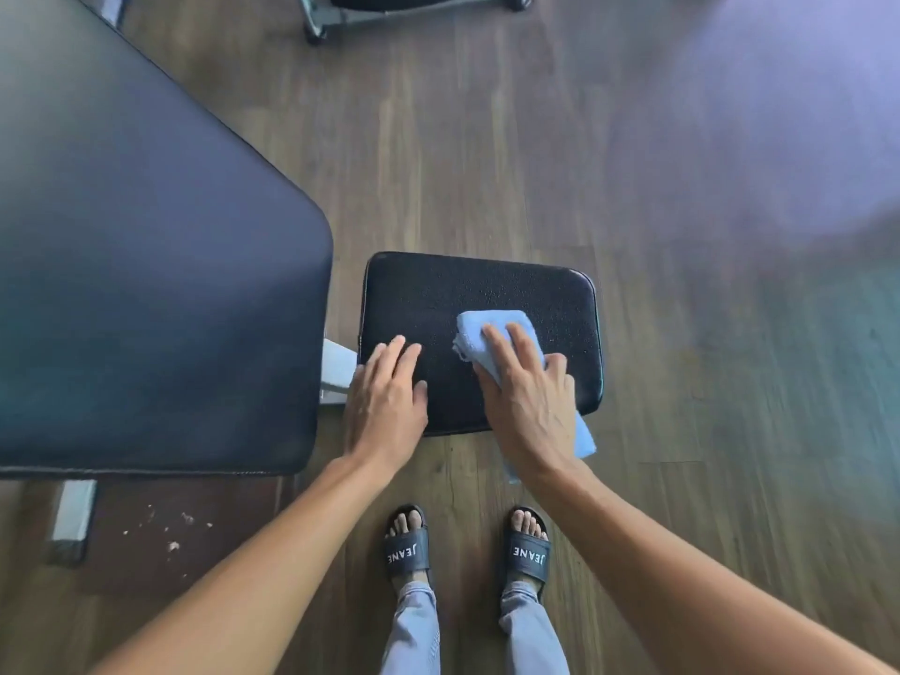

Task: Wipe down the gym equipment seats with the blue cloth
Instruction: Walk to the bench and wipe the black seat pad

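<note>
Both hands rest on a small black seat pad (479, 304) that sits low over the wooden floor (487, 138). Spread flat with fingers slightly apart, the left hand (384, 401) lies palm down on the near left part of the pad, holding nothing, its heel hanging over the near edge. Nearer the right side, the right hand (528, 397) presses down on the blue cloth (475, 336), fingers extended over it and thumb against its right side. That cloth is bunched up on the middle right of the pad; its crumpled far end shows beyond the fingertips, and a loose corner hangs out from under the wrist past the near edge of the pad. Tiny pale specks dot the pebbled black surface of the pad around the cloth.

To the left, a much larger dark padded bench back (146, 285) fills the left side of the view, with a pale metal bracket (336, 370) showing in the gap between it and the small pad. Some light crumbs lie on a darker patch of floor under its near edge. At the near bottom, two feet in black slides (408, 548) marked with white letters stand on the floor, with light grey trouser legs (414, 626) above them. A wheeled frame (321, 26) shows at the far top edge.
</note>
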`<action>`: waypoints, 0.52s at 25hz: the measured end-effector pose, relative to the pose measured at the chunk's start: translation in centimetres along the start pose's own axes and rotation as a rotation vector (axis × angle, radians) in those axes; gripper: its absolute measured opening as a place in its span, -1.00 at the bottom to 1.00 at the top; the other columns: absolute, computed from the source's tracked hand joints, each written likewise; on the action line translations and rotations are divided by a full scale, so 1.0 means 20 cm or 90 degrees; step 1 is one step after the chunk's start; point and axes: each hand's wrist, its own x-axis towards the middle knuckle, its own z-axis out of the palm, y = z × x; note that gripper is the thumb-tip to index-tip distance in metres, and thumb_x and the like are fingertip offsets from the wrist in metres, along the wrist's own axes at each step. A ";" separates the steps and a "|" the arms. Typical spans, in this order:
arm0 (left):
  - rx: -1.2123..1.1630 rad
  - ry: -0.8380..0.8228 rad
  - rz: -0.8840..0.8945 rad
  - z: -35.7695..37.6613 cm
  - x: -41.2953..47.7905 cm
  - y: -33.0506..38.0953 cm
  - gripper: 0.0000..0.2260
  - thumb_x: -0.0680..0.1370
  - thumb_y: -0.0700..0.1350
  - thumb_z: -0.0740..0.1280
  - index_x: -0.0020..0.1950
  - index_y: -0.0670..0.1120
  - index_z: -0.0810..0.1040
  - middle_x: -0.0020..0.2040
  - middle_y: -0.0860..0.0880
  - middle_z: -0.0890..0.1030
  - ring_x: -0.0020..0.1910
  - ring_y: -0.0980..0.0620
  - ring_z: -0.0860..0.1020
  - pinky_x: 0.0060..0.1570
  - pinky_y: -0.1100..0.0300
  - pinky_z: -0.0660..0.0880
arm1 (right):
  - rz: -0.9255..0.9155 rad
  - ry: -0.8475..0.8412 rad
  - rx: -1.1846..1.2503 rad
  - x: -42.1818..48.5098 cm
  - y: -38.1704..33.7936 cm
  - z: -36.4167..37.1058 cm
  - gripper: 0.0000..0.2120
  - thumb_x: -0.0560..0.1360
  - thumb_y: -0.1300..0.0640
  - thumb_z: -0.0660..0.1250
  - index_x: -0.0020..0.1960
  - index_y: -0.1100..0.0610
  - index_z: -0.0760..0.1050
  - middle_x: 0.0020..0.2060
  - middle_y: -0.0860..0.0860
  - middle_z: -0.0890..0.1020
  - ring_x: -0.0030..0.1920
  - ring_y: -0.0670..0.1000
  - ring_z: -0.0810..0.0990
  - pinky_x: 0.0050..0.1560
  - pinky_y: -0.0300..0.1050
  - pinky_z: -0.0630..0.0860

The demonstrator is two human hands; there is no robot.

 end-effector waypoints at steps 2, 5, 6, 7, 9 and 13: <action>0.003 0.023 0.024 0.08 0.08 0.01 -0.57 0.61 -0.12 0.23 0.48 -0.09 0.31 0.54 -0.06 0.24 0.52 -0.10 0.17 0.49 -0.09 0.12 | 0.010 0.036 -0.020 0.03 0.07 0.04 -0.63 0.57 -0.11 0.21 0.36 -0.12 0.34 0.37 -0.11 0.38 -0.12 0.16 0.39 -0.19 0.02 0.41; 0.019 0.072 0.066 0.14 0.22 0.03 -0.57 0.63 -0.06 0.15 0.50 -0.09 0.28 0.55 -0.05 0.22 0.54 -0.09 0.14 0.50 -0.14 0.08 | 0.031 0.057 -0.012 0.04 0.13 0.11 -0.59 0.56 -0.12 0.24 0.38 -0.11 0.35 0.41 -0.08 0.37 -0.05 0.15 0.40 -0.13 0.03 0.43; 0.027 0.087 0.074 0.15 0.27 0.03 -0.56 0.63 -0.02 0.11 0.50 -0.09 0.28 0.54 -0.06 0.23 0.54 -0.10 0.15 0.49 -0.15 0.09 | 0.033 0.055 -0.018 0.03 0.14 0.12 -0.57 0.56 -0.13 0.23 0.40 -0.11 0.34 0.43 -0.06 0.35 -0.01 0.15 0.40 -0.09 0.04 0.42; 0.033 0.096 0.080 0.16 0.30 0.03 -0.55 0.63 0.01 0.07 0.50 -0.09 0.28 0.54 -0.06 0.24 0.53 -0.10 0.17 0.48 -0.17 0.10 | 0.036 0.052 -0.040 0.00 0.16 0.15 -0.54 0.56 -0.16 0.22 0.42 -0.12 0.32 0.47 -0.05 0.31 0.06 0.15 0.40 -0.01 0.04 0.39; 0.052 0.107 0.097 0.18 0.35 0.01 -0.53 0.63 0.04 0.03 0.50 -0.09 0.28 0.53 -0.06 0.27 0.53 -0.11 0.19 0.47 -0.18 0.13 | 0.040 0.041 -0.086 -0.04 0.17 0.19 -0.48 0.56 -0.24 0.14 0.48 -0.13 0.24 0.53 -0.03 0.19 0.30 0.14 0.34 0.20 0.04 0.29; 0.096 0.138 0.113 0.22 0.36 -0.02 -0.54 0.65 0.05 0.02 0.53 -0.08 0.24 0.54 -0.04 0.25 0.53 -0.08 0.17 0.48 -0.14 0.13 | 0.038 0.018 -0.082 0.04 0.20 0.21 -0.45 0.58 -0.26 0.03 0.53 -0.16 0.10 0.56 -0.04 0.09 0.55 0.13 0.05 0.49 0.17 0.03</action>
